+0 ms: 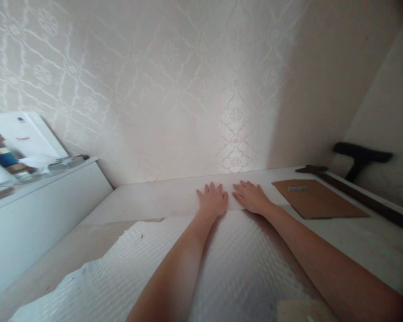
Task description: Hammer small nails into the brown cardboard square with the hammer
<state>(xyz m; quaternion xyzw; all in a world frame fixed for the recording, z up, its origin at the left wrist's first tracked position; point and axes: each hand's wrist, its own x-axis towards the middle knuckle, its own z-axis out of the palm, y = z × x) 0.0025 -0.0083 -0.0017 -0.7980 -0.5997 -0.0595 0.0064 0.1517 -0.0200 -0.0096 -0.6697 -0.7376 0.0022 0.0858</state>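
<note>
Both of my arms reach forward over a sheet of bubble wrap [235, 264]. My left hand [213, 199] lies palm down with its fingers spread on a flat white panel or sheet [161, 200] that runs along the foot of the wall. Just to its right, my right hand [251, 196] rests on the same white surface, fingers stretched out and angled to the left. A narrow gap separates the two hands, and neither holds anything. Part of the bubble wrap is hidden under my forearms.
A flat piece of brown cardboard [322, 197] lies at the right. Past it are a long dark brown stick [362, 197] and a black T-shaped handle [362, 154]. On the left, a white cabinet [43, 223] carries a white box [30, 134] and small items. Patterned wallpaper [177, 89] covers the wall ahead.
</note>
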